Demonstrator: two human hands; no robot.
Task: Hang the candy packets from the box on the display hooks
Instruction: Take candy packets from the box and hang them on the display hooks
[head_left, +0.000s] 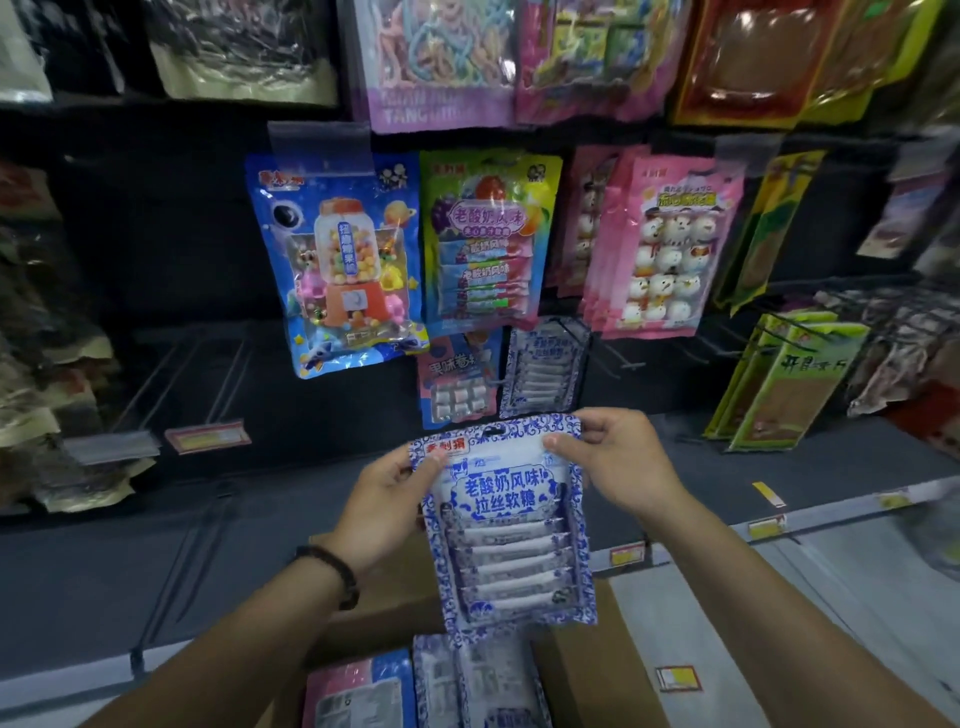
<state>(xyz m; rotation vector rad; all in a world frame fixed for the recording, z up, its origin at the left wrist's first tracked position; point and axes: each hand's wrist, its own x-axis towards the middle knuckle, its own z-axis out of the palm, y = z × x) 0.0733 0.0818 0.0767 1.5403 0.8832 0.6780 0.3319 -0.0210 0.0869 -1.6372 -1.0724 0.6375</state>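
I hold a blue-and-white candy packet (506, 525) upright in front of the display, above the cardboard box (597, 660). My left hand (387, 506) pinches its upper left corner. My right hand (618, 457) pinches the top right edge, beside the packet's hang hole. Just above, an identical blue-and-white packet (545, 366) hangs on a hook, next to a pink-and-blue packet (460, 379). More packets lie in the box (467, 686), both blue-and-white and pink.
Hung above are a blue gumball packet (337, 260), a green-yellow packet (485, 239) and pink snowman packets (660, 249). Bare hooks (176, 379) jut out at the left with price tags (208, 436). Green packets (784, 379) hang at the right. A grey shelf (831, 561) runs below.
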